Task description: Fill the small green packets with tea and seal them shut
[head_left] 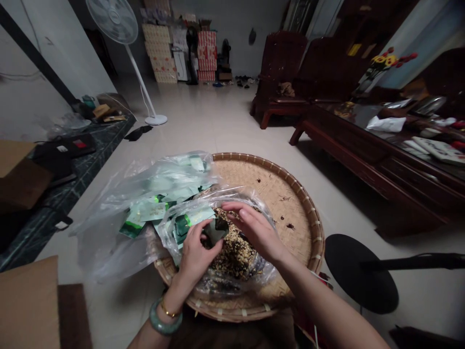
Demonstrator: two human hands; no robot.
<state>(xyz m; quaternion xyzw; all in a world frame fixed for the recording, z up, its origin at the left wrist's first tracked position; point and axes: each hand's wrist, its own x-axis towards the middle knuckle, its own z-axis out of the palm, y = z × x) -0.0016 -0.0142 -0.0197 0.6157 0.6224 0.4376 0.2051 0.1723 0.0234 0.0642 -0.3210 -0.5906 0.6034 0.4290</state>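
My left hand (199, 252) is closed around a small green packet (217, 233), its mouth facing up between thumb and fingers. Just right of it, my right hand (256, 232) hovers with fingers stretched out and nothing visible in them. Below both hands lies a heap of dried, yellow-and-dark loose mix (236, 254) in a clear plastic bag (221, 286). Several flat green packets (196, 216) lie at that bag's left side. More green packets (150, 212) spill from a larger clear bag (105, 242) on the left.
Under the bags is a round woven bamboo tray (316, 228) with dark bits on its right side. A black round stand base (361, 274) is to the right. Cardboard boxes (29, 300) stand at left, a white fan (156, 119) behind, and a dark wooden table (363, 160) at right.
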